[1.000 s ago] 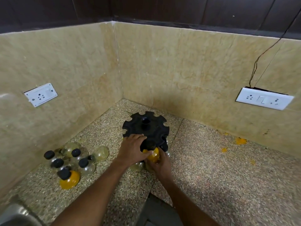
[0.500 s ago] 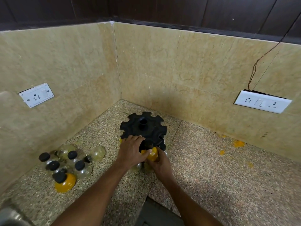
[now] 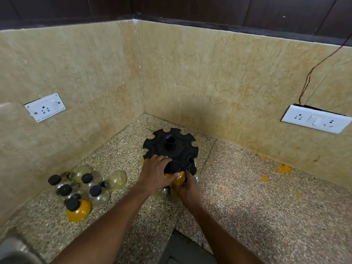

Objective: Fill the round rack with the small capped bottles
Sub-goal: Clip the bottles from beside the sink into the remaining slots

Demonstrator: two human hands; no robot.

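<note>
A black round rack [image 3: 178, 141] with notched slots around its rim stands in the counter's corner. A yellow-filled bottle [image 3: 178, 178] sits at the rack's near slot, its black cap up against the notch. My right hand [image 3: 187, 189] grips this bottle from below and the right. My left hand [image 3: 155, 173] lies over the rack's near left edge, its thumb pressing on the yellow bottle. Clear bottles [image 3: 161, 193] hang low in the rack beneath my hands. A cluster of loose capped bottles [image 3: 86, 184] lies at the left, one of them yellow [image 3: 78, 210].
Tiled walls close in behind and to the left, with a socket plate [image 3: 45, 107] on the left wall and a switch plate [image 3: 315, 119] on the right. Yellow stains [image 3: 284, 168] mark the speckled counter at the right. A metal sink edge [image 3: 13, 250] shows bottom left.
Both hands have stayed on the yellow bottle at the rack's near slot. The camera has shifted slightly; the loose bottles have not moved.
</note>
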